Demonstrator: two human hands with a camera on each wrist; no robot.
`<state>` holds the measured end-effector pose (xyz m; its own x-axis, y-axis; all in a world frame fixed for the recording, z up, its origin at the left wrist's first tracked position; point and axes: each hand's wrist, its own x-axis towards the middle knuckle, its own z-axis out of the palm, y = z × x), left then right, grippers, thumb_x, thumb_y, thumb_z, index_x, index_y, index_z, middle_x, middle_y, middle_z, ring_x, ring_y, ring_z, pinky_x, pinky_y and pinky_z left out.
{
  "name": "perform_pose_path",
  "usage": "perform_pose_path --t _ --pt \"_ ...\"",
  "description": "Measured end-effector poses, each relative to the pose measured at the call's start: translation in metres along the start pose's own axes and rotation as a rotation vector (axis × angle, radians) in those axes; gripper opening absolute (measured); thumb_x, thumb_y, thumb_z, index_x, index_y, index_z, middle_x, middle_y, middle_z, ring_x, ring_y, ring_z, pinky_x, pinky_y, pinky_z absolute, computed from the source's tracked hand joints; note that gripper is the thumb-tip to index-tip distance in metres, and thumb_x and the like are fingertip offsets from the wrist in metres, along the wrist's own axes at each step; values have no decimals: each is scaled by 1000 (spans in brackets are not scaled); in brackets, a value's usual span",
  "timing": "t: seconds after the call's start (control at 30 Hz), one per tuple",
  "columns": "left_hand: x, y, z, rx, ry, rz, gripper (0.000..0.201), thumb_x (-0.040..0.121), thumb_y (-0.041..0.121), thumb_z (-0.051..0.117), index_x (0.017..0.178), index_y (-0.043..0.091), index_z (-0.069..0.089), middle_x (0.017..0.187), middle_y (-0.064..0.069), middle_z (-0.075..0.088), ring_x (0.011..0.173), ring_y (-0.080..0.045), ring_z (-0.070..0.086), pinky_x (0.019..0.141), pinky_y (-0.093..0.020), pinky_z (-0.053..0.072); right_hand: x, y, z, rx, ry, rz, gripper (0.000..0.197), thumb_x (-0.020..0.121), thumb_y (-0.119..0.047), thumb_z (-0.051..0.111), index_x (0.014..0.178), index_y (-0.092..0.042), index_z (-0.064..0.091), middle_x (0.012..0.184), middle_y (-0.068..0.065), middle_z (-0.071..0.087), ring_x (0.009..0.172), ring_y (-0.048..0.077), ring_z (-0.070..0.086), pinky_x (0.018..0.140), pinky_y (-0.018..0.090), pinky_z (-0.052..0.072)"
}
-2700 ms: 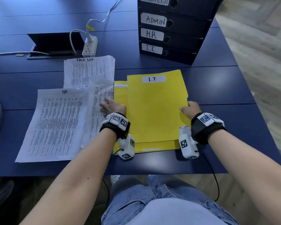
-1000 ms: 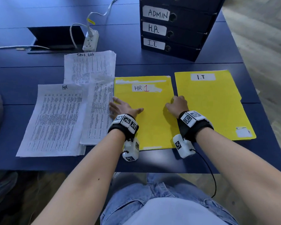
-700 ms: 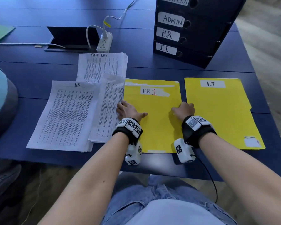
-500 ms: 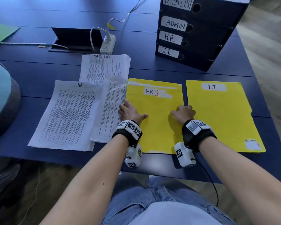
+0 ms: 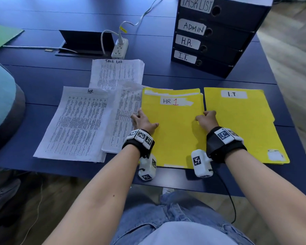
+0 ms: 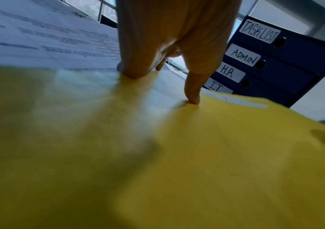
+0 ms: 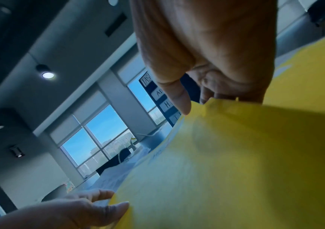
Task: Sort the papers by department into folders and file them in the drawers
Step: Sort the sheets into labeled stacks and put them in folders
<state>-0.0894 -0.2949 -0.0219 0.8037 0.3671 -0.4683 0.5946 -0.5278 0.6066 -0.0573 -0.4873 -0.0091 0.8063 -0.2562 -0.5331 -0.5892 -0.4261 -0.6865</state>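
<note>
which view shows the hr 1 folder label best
The head view: the HR 1 folder lies flat with its label fully legible. The left wrist view shows only blurred yellow cover; the right wrist view shows the label partly and blurred.

Both forearms bare, no sleeves. Left hand (image 5: 143, 121) and right hand (image 5: 206, 119) without gloves or rings. Each wrist carries a broad black strap: left wristband (image 5: 138, 143), right wristband (image 5: 224, 147). White blocks printed with black square fiducial markers sit along the top of each strap. A white boxy camera unit hangs under each wrist, also marked with black squares: left unit (image 5: 147, 169), right unit (image 5: 200, 163). Thin black cable (image 5: 231, 200) trails from the right unit toward the lap. Light blue denim jeans (image 5: 148, 220); pale lavender top (image 5: 184, 234) at the bottom edge.
</note>
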Motion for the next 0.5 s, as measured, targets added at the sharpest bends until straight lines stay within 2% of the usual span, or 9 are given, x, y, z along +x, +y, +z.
perform_pose_path --t 0.07,0.13,0.17,0.27,0.33,0.4,0.5 --pt "-2 3 0 27 -5 -4 85 83 25 67 145 15 10 139 -17 16 135 -34 21 110 -41 27 -15 -4 -8 4 -23 -82 42 94 -6 46 134 0 35 126 14 47 111 32 49 88 38 43" --pt "-4 5 -2 64 -17 2 84 84 31 66 145 15 11 141 -17 14 134 -35 17 110 -43 24 -35 -12 -18 76 -83 -155 31 95 0 40 125 4 47 100 6 55 89 25 53 68 29 44" --pt "-4 5 -3 87 -28 13 83 84 36 65 145 14 12 142 -17 14 134 -35 16 110 -45 24 -46 -16 -22 139 -124 -172 29 96 1 38 122 3 50 92 3 55 80 20 53 60 24 42" --pt "-7 11 -12 137 -112 67 83 85 48 58 147 14 14 149 -17 8 138 -36 8 112 -52 20 -77 -32 -34 279 -228 -211 31 96 1 36 122 -2 52 98 5 60 78 17 57 59 24 47" --pt "-9 16 -22 122 -174 146 83 86 50 54 148 15 12 151 -16 7 140 -35 7 113 -50 17 -97 -43 -36 351 -294 -227 30 97 -1 34 119 -8 54 93 1 62 71 12 59 54 21 50" --pt "-13 24 -33 86 -238 241 81 87 52 52 148 15 13 152 -16 10 141 -32 12 113 -47 17 -114 -55 -33 422 -342 -247 29 98 -4 33 118 -9 54 97 2 63 75 13 60 60 22 53" --pt "-25 37 -51 -50 -322 329 85 85 57 51 148 14 13 151 -15 16 139 -31 21 114 -44 23 -132 -74 -20 495 -372 -264 32 99 -7 34 125 -6 53 116 9 62 94 22 59 81 31 52"
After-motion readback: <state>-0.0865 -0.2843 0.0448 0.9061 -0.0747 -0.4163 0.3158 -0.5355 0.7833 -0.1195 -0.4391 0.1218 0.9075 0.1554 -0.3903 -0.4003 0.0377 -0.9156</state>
